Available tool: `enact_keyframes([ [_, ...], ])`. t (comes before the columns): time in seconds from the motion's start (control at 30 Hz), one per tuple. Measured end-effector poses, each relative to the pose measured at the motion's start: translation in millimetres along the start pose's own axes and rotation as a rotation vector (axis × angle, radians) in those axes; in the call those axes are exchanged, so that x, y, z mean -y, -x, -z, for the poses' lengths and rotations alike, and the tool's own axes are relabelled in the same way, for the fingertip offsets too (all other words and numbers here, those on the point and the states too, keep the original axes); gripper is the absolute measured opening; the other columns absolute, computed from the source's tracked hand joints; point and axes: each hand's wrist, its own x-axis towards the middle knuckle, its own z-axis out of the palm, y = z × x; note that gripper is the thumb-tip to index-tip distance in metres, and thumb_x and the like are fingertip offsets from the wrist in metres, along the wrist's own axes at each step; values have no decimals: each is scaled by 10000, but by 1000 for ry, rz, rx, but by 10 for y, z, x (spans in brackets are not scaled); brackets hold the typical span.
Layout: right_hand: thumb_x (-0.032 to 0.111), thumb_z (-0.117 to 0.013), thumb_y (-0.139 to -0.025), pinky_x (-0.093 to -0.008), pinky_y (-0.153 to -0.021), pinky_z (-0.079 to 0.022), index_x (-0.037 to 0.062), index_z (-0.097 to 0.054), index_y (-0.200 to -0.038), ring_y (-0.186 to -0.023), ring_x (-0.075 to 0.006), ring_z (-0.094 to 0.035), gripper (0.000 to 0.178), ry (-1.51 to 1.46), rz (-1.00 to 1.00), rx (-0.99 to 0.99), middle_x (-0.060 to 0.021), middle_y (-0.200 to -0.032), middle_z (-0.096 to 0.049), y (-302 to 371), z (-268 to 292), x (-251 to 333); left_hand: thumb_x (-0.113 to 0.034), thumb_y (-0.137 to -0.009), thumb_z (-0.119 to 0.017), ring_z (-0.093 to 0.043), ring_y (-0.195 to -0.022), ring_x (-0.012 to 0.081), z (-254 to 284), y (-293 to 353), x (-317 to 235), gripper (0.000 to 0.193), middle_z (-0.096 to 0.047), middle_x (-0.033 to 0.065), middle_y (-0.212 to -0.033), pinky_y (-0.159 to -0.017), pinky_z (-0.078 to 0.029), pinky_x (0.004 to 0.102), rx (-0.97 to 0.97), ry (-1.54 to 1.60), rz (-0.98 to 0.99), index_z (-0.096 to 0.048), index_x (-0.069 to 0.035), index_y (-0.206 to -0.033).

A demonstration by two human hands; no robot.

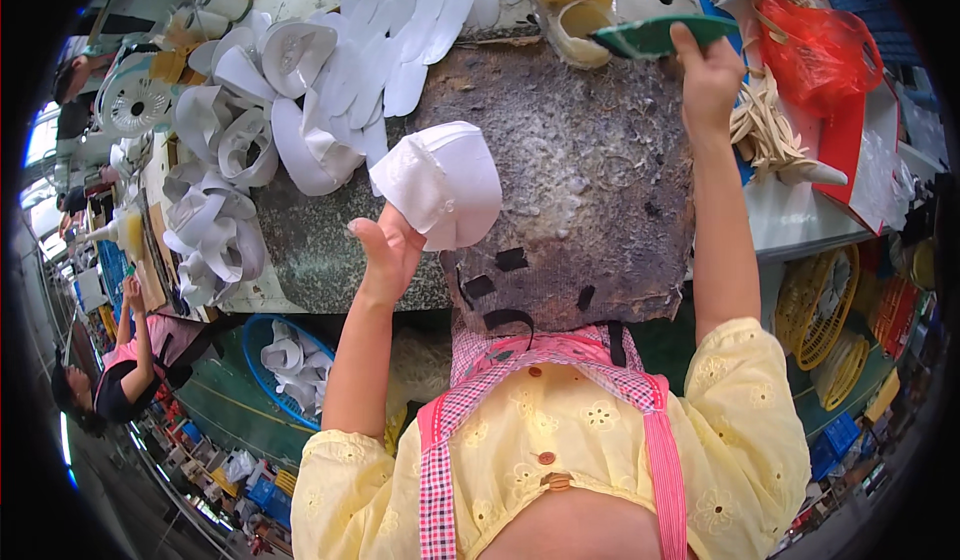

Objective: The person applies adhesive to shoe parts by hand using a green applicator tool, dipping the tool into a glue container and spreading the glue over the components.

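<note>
My left hand holds up a white shoe upper, its fingers hidden inside the piece and its thumb sticking out to the side. Over at the far right, my right hand is closed on a flat green scraper, thumb along its face. The scraper's far end hovers over or touches a yellowed round glue pot; I cannot tell which. Beneath both hands lies a dark, glue-crusted work board.
White shoe uppers and flat insole shapes pile up at the left. At right are a red plastic bag and beige strips. A blue basket of white pieces stands below the table; another person works far left.
</note>
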Motion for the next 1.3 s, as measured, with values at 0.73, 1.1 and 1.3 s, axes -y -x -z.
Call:
enact_keyframes([
  [0.73, -28, -571, -729, -209, -486, -375, -20, -597, -816, -611, -105, -514, 90, -393, 189, 694, -78, -708, -580, 387, -495, 674, -855, -526, -199, -327, -1148, 165, 136, 183, 82, 1102, -354, 31, -1261, -938, -264, 353, -101, 109, -102, -252, -57, -1284],
  [1.1, -31, -576, -724, -198, -526, -410, 3, -591, -790, -612, -78, -510, 76, -387, 56, 798, -21, -713, -560, 436, -387, 581, -881, -473, -154, -315, -1174, 209, 24, 250, -34, 1174, -310, 69, -1293, -958, -247, 380, -69, 224, -95, -224, -43, -1292],
  [1.3, -26, -589, -703, -223, -526, -422, -6, -605, -788, -617, -112, -536, 89, -702, 117, 609, -73, -736, -591, 575, -714, 862, -869, -507, -193, -278, -1198, 226, -59, 166, -119, 1140, -287, 75, -1308, -975, -209, 403, 125, 634, -18, -202, -50, -1300],
])
